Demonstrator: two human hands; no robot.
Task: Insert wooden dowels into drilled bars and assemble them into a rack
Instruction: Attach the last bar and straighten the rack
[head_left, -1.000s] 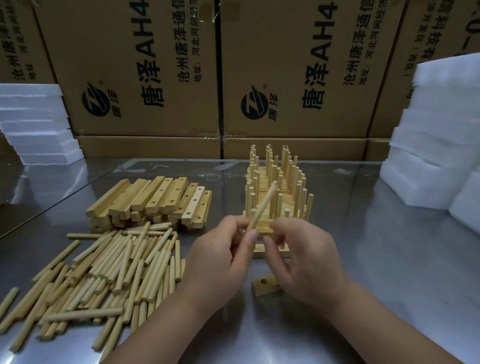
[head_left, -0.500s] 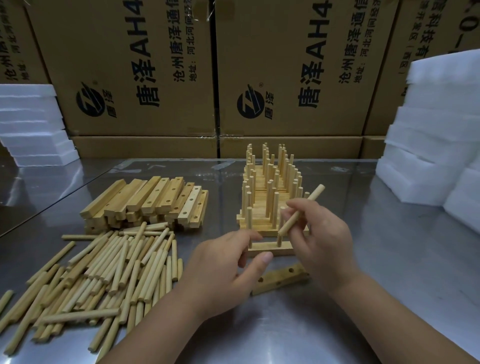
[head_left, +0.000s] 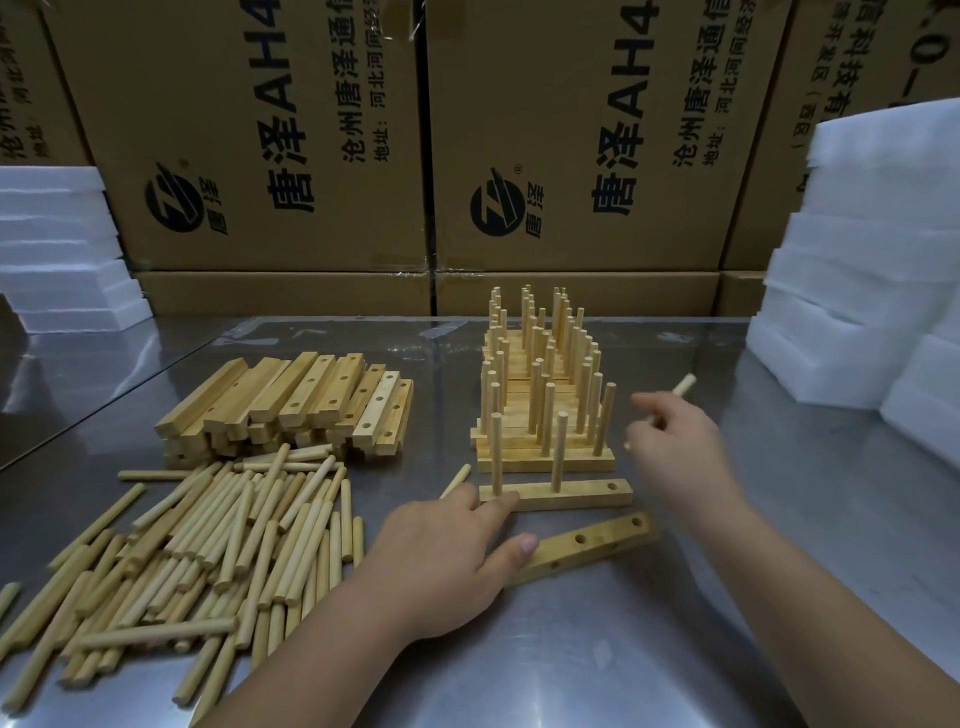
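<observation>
The right hand (head_left: 675, 447) grips a dowel (head_left: 683, 385) above the worktop (head_left: 779, 597), right of the two-pegged bar (head_left: 571, 493), whose left end the relaxed left hand (head_left: 447, 561) touches.

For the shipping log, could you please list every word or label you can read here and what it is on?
"唐泽AH4", top cut off: left cardboard box and middle cardboard box.
"唐泽", beside a round logo: both.
"沧州唐泽通信", cut off: both.
"地址:河北河间经", cut off: both.
"科技有", partial: right cardboard box; its smaller print is unreadable.
</observation>
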